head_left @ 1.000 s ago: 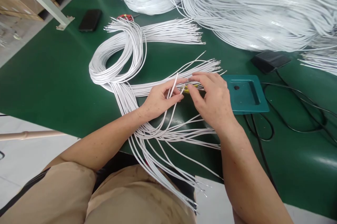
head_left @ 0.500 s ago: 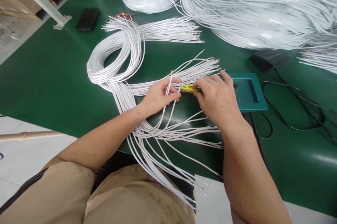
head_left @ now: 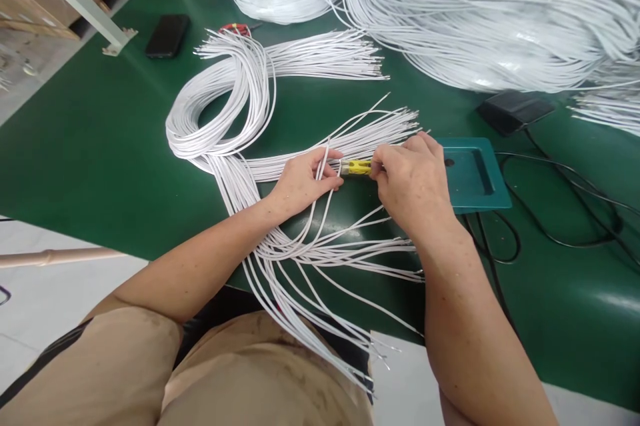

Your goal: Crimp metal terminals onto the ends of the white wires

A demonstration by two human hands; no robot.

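- Right hand: grip closed round a yellow tool, nose at the tip of one raised wire; contact too small to tell.
- Left hand: grip holds that wire and a second beside it, upright between thumb and fingers, inward from the table's near edge.
- Progress: looks mid-step, one wire at the tool. Which ends are finished, cannot tell.
- Loose wires: unheld, some hanging past the near edge; probably plenty left.
- Bundle: laid just beyond both hands, also unheld.
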